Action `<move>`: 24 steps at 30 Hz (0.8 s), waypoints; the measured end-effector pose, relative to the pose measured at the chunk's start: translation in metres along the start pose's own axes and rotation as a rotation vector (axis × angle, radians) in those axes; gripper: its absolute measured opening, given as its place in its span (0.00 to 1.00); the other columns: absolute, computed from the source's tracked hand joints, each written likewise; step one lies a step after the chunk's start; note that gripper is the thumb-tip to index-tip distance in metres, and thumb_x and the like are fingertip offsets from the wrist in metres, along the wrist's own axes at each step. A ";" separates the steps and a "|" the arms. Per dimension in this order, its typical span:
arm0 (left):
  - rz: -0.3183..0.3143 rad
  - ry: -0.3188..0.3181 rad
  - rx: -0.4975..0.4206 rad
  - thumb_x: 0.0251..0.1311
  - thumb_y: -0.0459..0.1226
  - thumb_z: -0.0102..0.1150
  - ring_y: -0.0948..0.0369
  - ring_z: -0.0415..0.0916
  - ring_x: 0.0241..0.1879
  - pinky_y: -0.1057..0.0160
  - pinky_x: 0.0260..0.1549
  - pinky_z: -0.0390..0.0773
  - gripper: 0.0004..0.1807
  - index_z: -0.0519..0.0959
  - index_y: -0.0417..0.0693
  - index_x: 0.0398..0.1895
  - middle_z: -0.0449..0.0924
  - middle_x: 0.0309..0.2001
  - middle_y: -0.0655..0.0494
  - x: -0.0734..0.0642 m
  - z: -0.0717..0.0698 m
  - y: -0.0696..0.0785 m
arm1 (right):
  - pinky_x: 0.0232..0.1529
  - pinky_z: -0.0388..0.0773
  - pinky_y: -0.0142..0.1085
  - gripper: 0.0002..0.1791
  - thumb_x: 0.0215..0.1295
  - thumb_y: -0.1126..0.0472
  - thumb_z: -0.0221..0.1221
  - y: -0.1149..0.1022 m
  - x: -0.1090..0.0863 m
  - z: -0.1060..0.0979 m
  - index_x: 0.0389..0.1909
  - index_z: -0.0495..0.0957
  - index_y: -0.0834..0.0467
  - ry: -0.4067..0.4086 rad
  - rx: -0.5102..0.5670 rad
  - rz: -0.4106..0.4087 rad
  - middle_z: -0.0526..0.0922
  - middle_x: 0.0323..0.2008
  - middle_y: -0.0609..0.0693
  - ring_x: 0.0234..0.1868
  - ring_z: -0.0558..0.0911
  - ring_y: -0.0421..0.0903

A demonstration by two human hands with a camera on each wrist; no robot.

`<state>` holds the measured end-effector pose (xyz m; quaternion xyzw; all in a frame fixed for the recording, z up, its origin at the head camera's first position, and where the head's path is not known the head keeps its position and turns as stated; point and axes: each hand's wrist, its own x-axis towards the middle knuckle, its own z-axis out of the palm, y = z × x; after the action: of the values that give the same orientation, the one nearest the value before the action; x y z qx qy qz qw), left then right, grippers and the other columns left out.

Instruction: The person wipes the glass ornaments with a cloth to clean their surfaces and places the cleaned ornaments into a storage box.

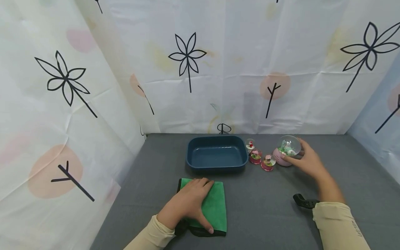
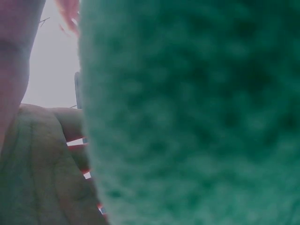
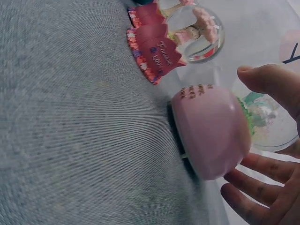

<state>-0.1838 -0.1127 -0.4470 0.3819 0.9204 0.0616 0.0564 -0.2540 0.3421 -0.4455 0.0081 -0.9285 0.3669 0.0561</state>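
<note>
A pink-based snow globe (image 1: 282,158) with small figures under its dome stands at the back right. My right hand (image 1: 307,161) holds it from the right side, the thumb across its front and the fingers round the far side. In the right wrist view, fingertips meet the pink base (image 3: 211,133) from below. My left hand (image 1: 190,201) rests, fingers spread, on a folded green cloth (image 1: 217,205) with dark edging. Its thumb lies near the cloth's front edge. Close up, the cloth (image 2: 197,112) fills most of the left wrist view and hides the fingertips.
A dark blue rectangular tray (image 1: 217,169) stands behind the cloth. Between the tray and the pink globe are three small snow globes: one (image 1: 250,145) at the back, a red-based one (image 1: 255,158) and another (image 1: 267,164). Patterned white fabric (image 1: 234,86) hangs behind the grey tabletop (image 1: 259,208).
</note>
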 end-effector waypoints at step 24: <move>-0.014 -0.024 0.019 0.27 0.79 0.78 0.52 0.72 0.72 0.46 0.76 0.70 0.79 0.62 0.45 0.82 0.72 0.72 0.50 0.000 -0.002 0.003 | 0.59 0.79 0.67 0.44 0.71 0.54 0.68 0.009 -0.003 0.005 0.72 0.60 0.81 -0.101 0.005 0.041 0.72 0.65 0.83 0.64 0.76 0.78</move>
<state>-0.1821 -0.1103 -0.4443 0.3767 0.9229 0.0482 0.0641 -0.2524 0.3452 -0.4558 0.0077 -0.9292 0.3695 0.0016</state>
